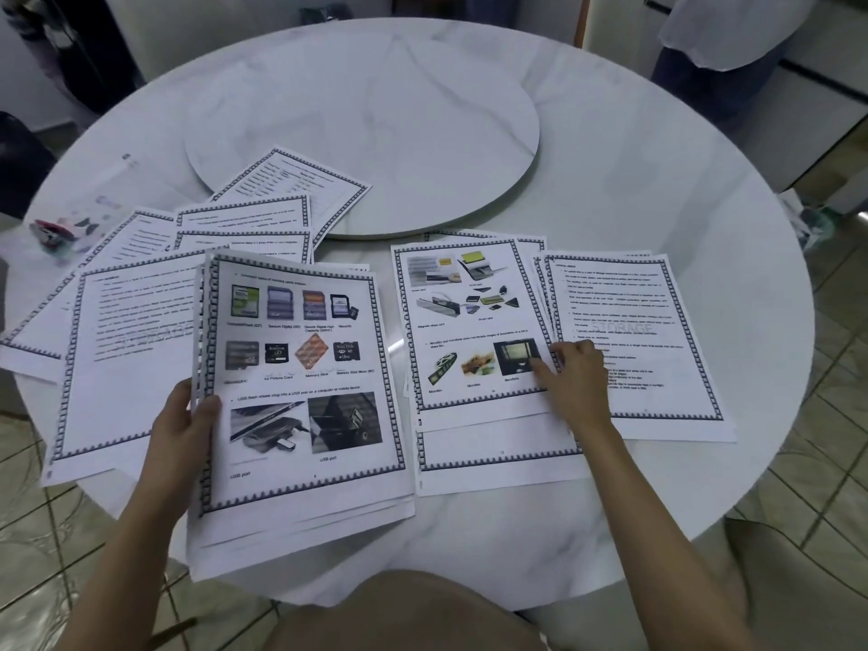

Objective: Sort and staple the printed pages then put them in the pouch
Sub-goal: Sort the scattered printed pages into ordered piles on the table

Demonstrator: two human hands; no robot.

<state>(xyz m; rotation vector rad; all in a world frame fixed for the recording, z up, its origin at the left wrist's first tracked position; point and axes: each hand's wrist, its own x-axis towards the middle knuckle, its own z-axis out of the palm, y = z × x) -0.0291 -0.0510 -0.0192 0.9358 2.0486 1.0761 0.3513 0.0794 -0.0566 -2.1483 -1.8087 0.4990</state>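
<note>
A person seated at the near edge of a round marble table [657,204] sorts printed pages. The left hand [188,415] grips a thick stack of pages [300,392] by its left margin, thumb on top and fingers curled beneath, its lower end hanging past the table's near edge. The right hand [573,373] rests with bent fingers on the lower right corner of the middle pile [469,321], just beside the right-hand pile [634,331]; whether it pinches a sheet or only presses cannot be told. Loose bordered sheets [127,331] fan out toward the table's left edge, the farthest overlapping the rim of the raised turntable [375,110] at the table's centre.
</note>
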